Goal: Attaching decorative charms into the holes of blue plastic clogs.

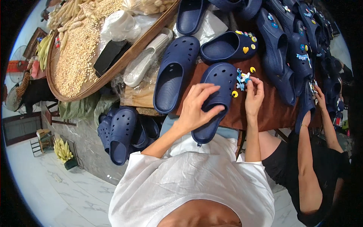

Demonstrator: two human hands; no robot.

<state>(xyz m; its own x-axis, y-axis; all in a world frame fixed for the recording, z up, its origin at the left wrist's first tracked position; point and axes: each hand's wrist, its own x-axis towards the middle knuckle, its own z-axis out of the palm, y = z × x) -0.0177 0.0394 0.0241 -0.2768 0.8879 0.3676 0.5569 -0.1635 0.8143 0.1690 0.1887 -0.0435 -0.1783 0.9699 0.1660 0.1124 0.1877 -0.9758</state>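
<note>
A navy clog (221, 77) with a holed toe lies in front of me, toe pointing away. My left hand (196, 108) grips its upper, with curved fingers over the side and the thumb at the foot opening. Just right of the clog is a small cluster of blue and white shoe charms (242, 77). At the cluster's edge, the thumb and fingers of my right hand (254, 96) are pinched on a shoe charm, mostly hidden by the fingertips. Round yellow charms (235, 94) lie close by on the brown cloth (242, 115).
A plain navy clog (177, 72) and one decorated with charms (228, 46) lie beyond. More decorated clogs (278, 53) crowd the right, where another person's hand (320, 99) works. A grain-filled woven tray (113, 77) and a white shoe (147, 58) are left; several clogs (123, 128) sit lower left.
</note>
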